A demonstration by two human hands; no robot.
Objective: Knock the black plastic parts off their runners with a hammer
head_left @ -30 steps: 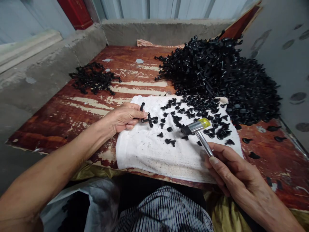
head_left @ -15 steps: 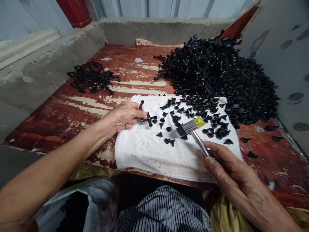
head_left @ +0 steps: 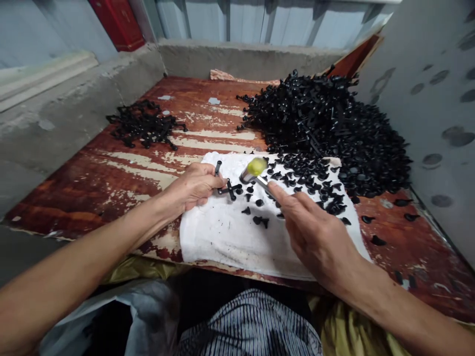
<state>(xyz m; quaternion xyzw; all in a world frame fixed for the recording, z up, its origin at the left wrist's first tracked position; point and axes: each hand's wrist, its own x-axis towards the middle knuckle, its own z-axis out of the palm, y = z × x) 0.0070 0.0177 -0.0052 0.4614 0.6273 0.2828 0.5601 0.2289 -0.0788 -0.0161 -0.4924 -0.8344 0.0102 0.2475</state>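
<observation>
My left hand [head_left: 202, 187] pinches a black branched plastic part [head_left: 230, 189] over the left side of a white cloth [head_left: 230, 242]. Fingers of my right hand [head_left: 306, 217] are wrapped round the metal handle of a small hammer [head_left: 253, 170]. Its head, with a yellow end on top, is just right of the branched part; whether they touch I cannot tell. Small black knob-like pieces [head_left: 260, 202] lie scattered on the cloth beneath and beyond the hammer.
A large heap of black plastic parts [head_left: 304, 113] rises at the back right. To the back left lies a smaller pile of black branched parts [head_left: 144, 123]. Concrete ledges [head_left: 111, 84] border the worn red-brown tabletop [head_left: 67, 198]. An open pale bag [head_left: 148, 316] hangs below the front edge.
My right hand has swung the hammer leftward and forward, bringing its head close to the branched part. My left hand keeps its hold almost in place. The view has shifted slightly.
</observation>
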